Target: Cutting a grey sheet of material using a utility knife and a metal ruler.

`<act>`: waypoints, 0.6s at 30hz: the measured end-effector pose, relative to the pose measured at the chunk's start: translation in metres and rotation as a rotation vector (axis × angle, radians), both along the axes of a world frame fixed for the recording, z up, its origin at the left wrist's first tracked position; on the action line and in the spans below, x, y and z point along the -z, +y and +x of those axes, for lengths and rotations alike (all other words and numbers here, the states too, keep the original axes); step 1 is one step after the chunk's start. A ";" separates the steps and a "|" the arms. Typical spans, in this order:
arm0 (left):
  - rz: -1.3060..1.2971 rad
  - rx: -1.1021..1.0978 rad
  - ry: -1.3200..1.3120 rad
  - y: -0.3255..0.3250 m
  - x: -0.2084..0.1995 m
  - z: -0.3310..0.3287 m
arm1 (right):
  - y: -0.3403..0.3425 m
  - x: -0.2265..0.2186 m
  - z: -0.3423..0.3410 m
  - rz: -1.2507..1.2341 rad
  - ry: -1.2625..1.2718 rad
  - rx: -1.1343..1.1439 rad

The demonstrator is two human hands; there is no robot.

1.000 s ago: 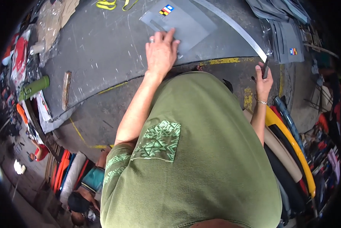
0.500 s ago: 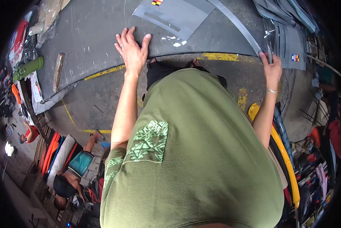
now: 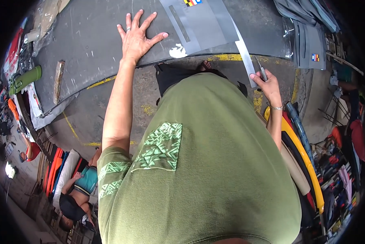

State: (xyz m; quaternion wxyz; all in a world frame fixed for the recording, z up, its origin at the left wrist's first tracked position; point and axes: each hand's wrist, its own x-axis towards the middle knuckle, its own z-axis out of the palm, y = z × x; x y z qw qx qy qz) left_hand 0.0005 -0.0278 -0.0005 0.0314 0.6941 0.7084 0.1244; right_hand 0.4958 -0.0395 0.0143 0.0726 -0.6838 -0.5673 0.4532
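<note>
A long pale strip (image 3: 244,59) lies at the right edge of a grey sheet (image 3: 211,26), its near end past the front edge of the counter (image 3: 97,49) and above the floor. Its long axis runs away from the person and slightly left, so from the right hand (image 3: 268,84) most of it lies ahead and to the left; that hand is clearly the nearer, at the strip's near end, while the left hand (image 3: 137,42) is well apart, across the sheet. The right hand's grip is narrow, the thumb on the strip's end and a slim cutter (image 3: 263,73) held in the same fingers, its tip pointing away and a little left; whether the strip is pinched from below cannot be told. The right forearm comes up from the lower right, the wrist beside the hip. The left arm reaches forward nearly straight, palm down on the counter, fingers spread wide and holding nothing, thumb toward the sheet. Near that thumb is a white patch (image 3: 177,51); farther right lie grey pieces (image 3: 308,46), and at the far left a brown stick (image 3: 58,81).
</note>
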 end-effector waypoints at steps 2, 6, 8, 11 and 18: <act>0.028 -0.025 -0.060 -0.001 0.000 0.000 | -0.002 -0.004 -0.007 0.054 0.057 -0.027; 0.039 -0.061 -0.121 -0.001 0.003 -0.003 | 0.017 -0.001 -0.013 -0.001 0.086 0.050; 0.044 -0.059 -0.111 0.000 0.007 -0.003 | 0.022 0.004 -0.019 0.044 0.073 0.055; 0.073 -0.078 -0.133 0.000 0.011 -0.005 | 0.024 0.013 -0.037 0.130 0.080 0.020; 0.127 -0.053 -0.130 -0.002 0.004 0.003 | 0.013 0.013 -0.062 0.302 0.017 0.130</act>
